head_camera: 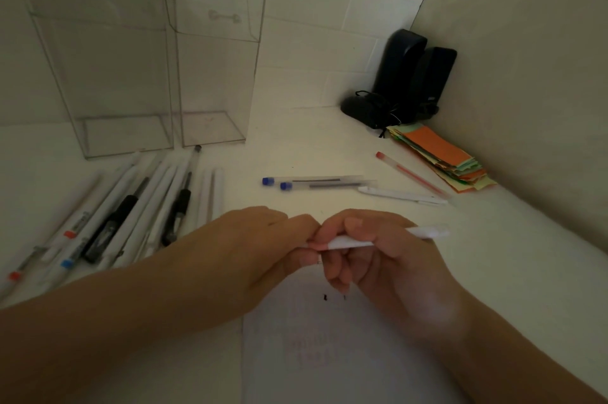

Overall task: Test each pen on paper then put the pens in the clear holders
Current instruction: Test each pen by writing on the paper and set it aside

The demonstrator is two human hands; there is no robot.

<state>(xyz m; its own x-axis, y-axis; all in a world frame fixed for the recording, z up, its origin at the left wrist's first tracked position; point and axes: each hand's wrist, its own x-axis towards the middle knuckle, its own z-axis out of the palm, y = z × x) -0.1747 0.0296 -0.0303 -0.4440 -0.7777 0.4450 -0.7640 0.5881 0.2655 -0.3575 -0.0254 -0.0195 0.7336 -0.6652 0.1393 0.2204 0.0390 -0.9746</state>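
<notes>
Pens lie across the desk (296, 146) in two lots, and one more, a white pen (388, 237), is held level above the paper (329, 337). The right hand (388, 258) has its fingers curled round the barrel; the left hand (263, 245) pinches the near end with its fingertips, seemingly at the cap or tip — blur hides which.

Judging from this, the cap could slip from the pinch and roll off among the loose pens, or a bared tip could smear the fingers. Dim light may also hide a faint test line, so a dry pen could pass as good.

Counts: two clear holders (210, 74) stand side by side at the back, both without pens. Two blue-capped pens (316, 182), one red pen (411, 174) and one white pen (401, 195) lie to the right. The left cluster (131, 216) overlaps too much to count surely — roughly ten. The paper shows two small dark marks (332, 297).
</notes>
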